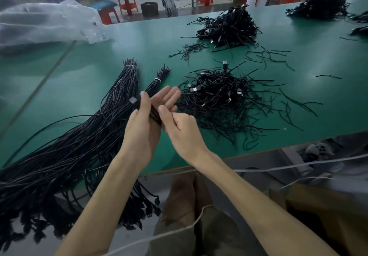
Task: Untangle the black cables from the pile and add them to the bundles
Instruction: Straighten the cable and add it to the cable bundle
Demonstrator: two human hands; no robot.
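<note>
Few black cables (153, 114) are being pinched by left hand (142, 130) thumb against straight fingers, right hand (180, 126) curled onto them, above worktop (99, 56). Bundles (119, 104) are being built up; pile (219, 98) looking mostly unsorted.

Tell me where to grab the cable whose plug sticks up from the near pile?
Probably pinch the plug itself, coming from above. It stands upright, clear of the pile, while the rest of that cable is buried among tangled loops lower down.
</note>
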